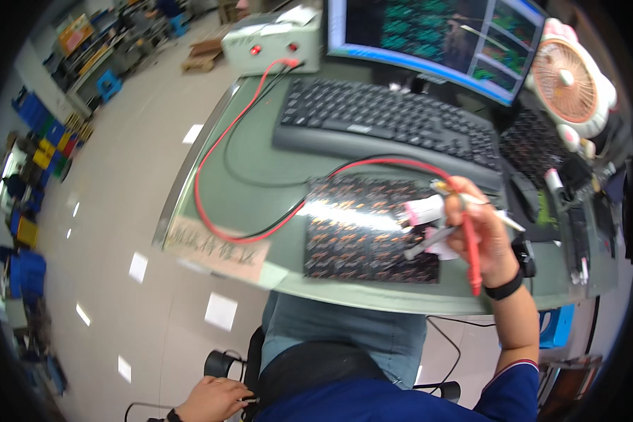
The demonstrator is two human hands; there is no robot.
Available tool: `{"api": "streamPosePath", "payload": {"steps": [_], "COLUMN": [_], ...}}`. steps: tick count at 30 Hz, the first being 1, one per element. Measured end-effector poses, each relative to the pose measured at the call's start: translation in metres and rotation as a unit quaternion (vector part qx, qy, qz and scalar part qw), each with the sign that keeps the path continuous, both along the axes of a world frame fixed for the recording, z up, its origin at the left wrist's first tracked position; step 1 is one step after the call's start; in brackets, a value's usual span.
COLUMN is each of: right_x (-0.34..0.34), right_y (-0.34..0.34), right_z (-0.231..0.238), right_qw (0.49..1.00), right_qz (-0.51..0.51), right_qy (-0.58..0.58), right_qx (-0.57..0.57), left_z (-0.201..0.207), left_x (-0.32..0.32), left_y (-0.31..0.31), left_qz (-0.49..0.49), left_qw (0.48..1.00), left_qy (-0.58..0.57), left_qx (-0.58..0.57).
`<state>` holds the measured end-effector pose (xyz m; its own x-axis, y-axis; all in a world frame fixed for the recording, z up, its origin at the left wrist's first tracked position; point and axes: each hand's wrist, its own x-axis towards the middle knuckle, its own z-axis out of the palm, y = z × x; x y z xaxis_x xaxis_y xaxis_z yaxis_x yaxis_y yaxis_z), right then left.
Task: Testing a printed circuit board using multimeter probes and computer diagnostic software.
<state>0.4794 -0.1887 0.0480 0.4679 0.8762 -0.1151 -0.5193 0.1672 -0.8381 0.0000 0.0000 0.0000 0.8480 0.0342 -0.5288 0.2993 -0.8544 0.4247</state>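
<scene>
Green surface point(260, 200) bears a keyboard point(394, 119) and screen point(429, 35). Before the keyboard, near the front edge, lies the dark board point(359, 235). By its right end, the right hand point(489, 235), blurred, has its grip pinching a red probe point(472, 260) and grey stick point(429, 243). Left hand point(214, 399): beside an armrest point(219, 363), grip unclear; I cannot tell.

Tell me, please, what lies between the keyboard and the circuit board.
In the head view, a red lead and a black lead cross the green desktop between keyboard and circuit board.
</scene>
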Motion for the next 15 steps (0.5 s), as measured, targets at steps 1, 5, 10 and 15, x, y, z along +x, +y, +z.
{"api": "streamPosePath", "payload": {"steps": [1,5,10,15], "right_x": [-0.001,0.011,0.008,-0.017], "right_y": [-0.002,-0.002,0.005,0.029], "right_z": [0.007,0.036,0.058,0.077], "right_qw": [1.000,0.999,1.000,0.994], "right_qz": [-0.016,0.010,0.016,-0.042], "right_qy": [-0.013,0.023,-0.014,-0.098], "right_qx": [0.010,0.028,0.000,-0.026], "left_z": [0.013,0.071,0.094,0.099], "left_x": [0.014,0.112,0.239,0.329], "left_y": [0.016,0.009,0.011,-0.013], "left_qz": [0.051,0.265,0.135,0.042], "left_qw": [0.999,0.916,0.848,0.834], "left_qy": [-0.012,-0.233,-0.375,-0.199], "left_qx": [0.001,-0.193,-0.348,-0.512]}}
